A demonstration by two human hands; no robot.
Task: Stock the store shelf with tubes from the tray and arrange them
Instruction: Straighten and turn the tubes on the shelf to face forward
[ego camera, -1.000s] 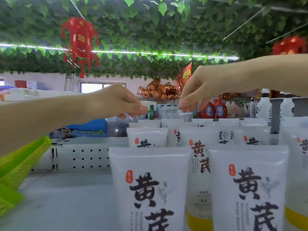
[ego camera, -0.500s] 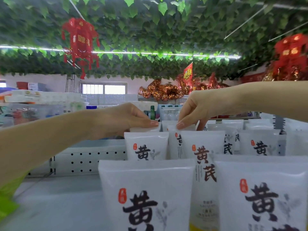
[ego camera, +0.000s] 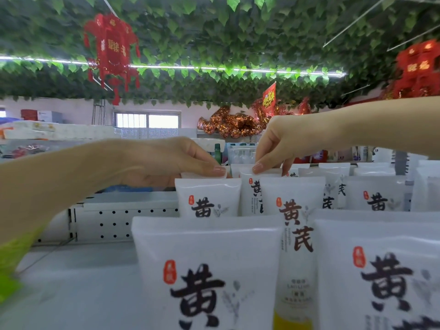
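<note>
Leafy ceiling garlands (ego camera: pixel 214 44) hang above the shelf (ego camera: pixel 83 282). Behind the front tube (ego camera: pixel 207 270), the left hand (ego camera: pixel 166 160) pinches a rear tube (ego camera: pixel 195 175) by its crimp. The right hand (ego camera: pixel 283 144) pinches the neighbouring tube (ego camera: pixel 248 198) likewise (probably squaring both upright in their rows). More tubes stand right of the front tube.

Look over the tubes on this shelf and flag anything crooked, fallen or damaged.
Nothing stands out. The tubes in view stand upright with labels forward, none fallen, dented or leaking. The left hand pinches the top of the left rear tube; the right hand pinches the right rear tube.
</note>
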